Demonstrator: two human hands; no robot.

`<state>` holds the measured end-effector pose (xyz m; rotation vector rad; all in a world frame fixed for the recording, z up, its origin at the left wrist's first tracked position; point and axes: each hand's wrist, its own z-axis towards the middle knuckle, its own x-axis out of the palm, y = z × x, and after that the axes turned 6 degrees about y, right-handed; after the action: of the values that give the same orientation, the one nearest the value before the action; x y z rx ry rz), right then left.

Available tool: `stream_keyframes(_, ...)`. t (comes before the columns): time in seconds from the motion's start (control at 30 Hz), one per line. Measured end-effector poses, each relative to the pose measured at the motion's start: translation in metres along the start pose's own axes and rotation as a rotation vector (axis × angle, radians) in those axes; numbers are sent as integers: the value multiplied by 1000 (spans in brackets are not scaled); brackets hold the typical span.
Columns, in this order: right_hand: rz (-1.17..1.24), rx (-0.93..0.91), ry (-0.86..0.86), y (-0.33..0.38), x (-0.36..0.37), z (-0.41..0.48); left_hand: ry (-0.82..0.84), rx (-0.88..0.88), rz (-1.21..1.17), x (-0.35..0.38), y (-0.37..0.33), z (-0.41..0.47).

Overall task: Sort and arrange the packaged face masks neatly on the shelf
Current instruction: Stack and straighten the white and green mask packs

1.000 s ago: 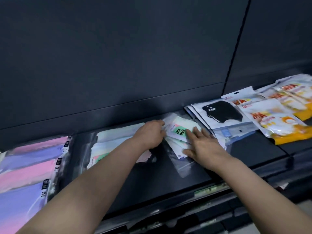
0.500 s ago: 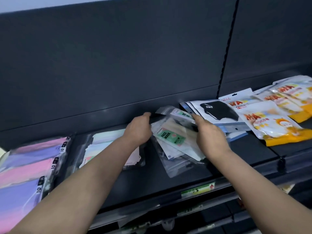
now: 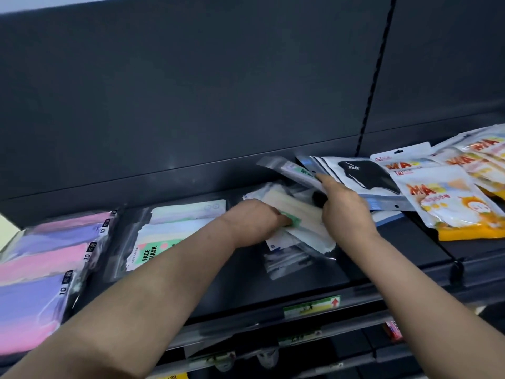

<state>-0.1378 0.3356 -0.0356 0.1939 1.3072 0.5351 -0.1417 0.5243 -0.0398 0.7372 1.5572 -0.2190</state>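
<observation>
**A:** Packaged face masks [image 3: 296, 251], head view. Location?
**B:** A loose, overlapping pile of clear packets in the middle of the dark shelf [image 3: 224, 285], between the two hands.
**A:** Left hand [image 3: 255, 222]?
**B:** Fingers curled down onto the cream packet [image 3: 297, 207] on top of the pile, gripping it at its green label.
**A:** Right hand [image 3: 347, 212]?
**B:** Grasping the near edge of a clear packet [image 3: 287, 169]. The packet is tilted up off the pile with its far end in the air, and the forefinger lies along it.
**A:** Stock to the left?
**B:** One pastel pack [image 3: 175, 228] marked FACE MASK, lying flat just beside the left forearm. Further left, pink and purple packs [image 3: 35, 269], overlapping, each marked 10, at the shelf's left end.
**A:** Stock to the right?
**B:** One black mask pack [image 3: 366, 177] on white card, lying partly over blue-edged packets just beyond the right hand. Past it, orange packs [image 3: 451, 206], fanned and overlapping, run onto the next shelf section.
**A:** Front edge?
**B:** One price label [image 3: 311, 307], green and yellow with a red arrow, in the rail below the pile.
</observation>
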Motion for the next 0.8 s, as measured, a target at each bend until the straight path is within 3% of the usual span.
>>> stream_keyframes(0.1, 33, -45, -16, 3, -1, -1, -83, -79, -51, -1, 2, -9)
stream_keyframes(0.2, 48, -63, -36, 9, -1, -3, -306, -142, -235, -2, 19, -31)
stream_keyframes(0.5, -2, -108, -21, 50, 15, -12, -766, -130, 2, 15, 38, -105)
stream_keyframes(0.67, -28, -183, -29, 93, 36, -23, -599, -287, 150, 37, 53, -163)
stream_keyframes(0.8, 52, -222, 1, 122, 50, -36, -192, -281, -70, 66, 42, -194)
